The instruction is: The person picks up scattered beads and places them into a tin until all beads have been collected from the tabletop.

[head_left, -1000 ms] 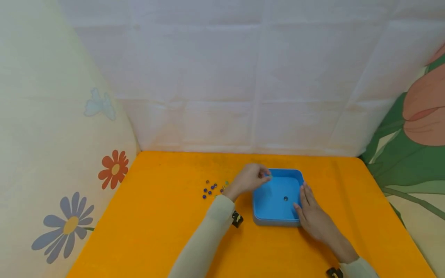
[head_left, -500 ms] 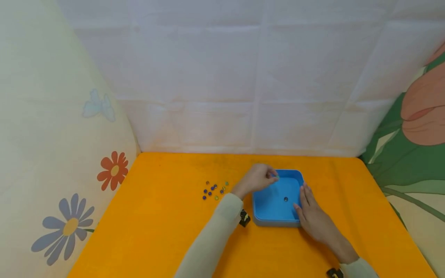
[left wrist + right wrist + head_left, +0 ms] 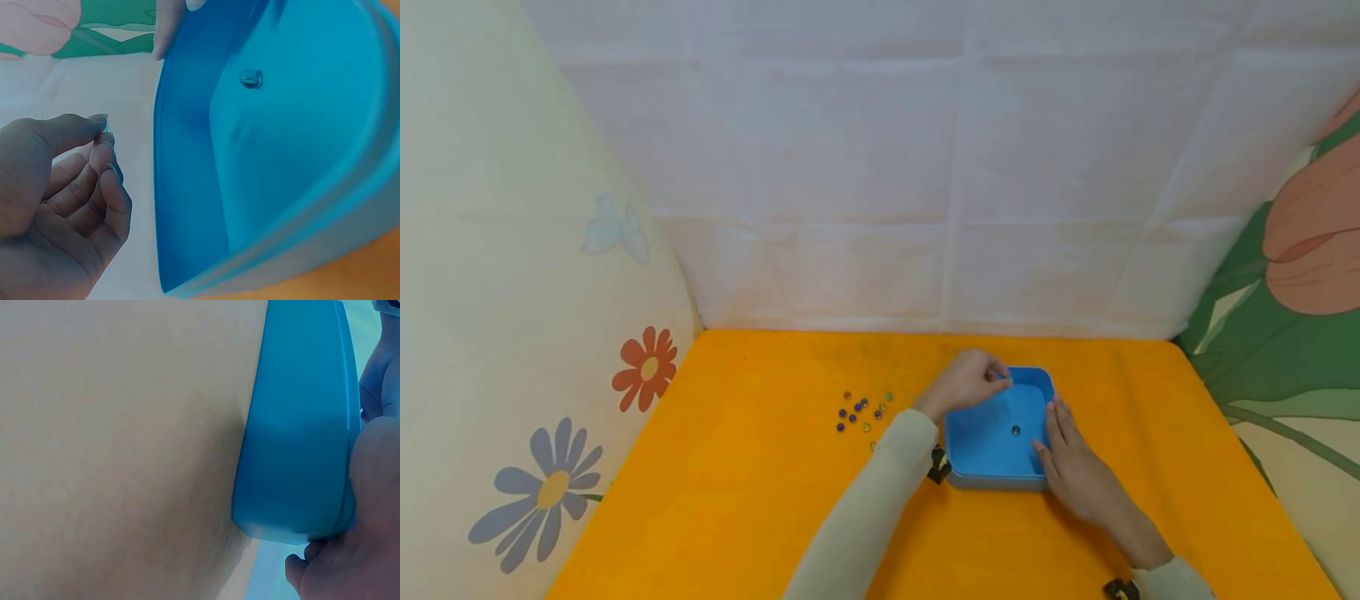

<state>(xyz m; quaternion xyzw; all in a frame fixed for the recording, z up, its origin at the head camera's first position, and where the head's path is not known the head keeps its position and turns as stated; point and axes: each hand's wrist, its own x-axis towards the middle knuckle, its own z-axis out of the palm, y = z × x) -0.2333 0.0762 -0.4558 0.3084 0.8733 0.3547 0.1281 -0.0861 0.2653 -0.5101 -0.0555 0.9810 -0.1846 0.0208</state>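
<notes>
My left hand [image 3: 973, 382] is over the far left part of a blue square box [image 3: 1000, 482]. Between thumb and forefinger it pinches a small clear greenish marble [image 3: 107, 129], mostly covered by the fingertips; the other fingers curl loosely. A dark glassy marble [image 3: 1016, 431] lies on the box floor, right of the middle. My right hand [image 3: 1078, 471] rests along the box's right wall, fingers straight at the rim and thumb over the inner side. In the right wrist view, the box's outer wall [image 3: 297, 425] stands beside that hand.
Left of the box, several dark blue marbles [image 3: 852, 418] lie scattered with a brown marble [image 3: 847, 395], a green marble [image 3: 889, 397] and a yellowish marble [image 3: 867, 427]. The orange table [image 3: 715, 483] meets a white cloth backdrop [image 3: 820, 275] behind.
My left hand has moved a little to the right over the box, still pinching the marble. More marbles show behind the forearm. The right hand and box stay put.
</notes>
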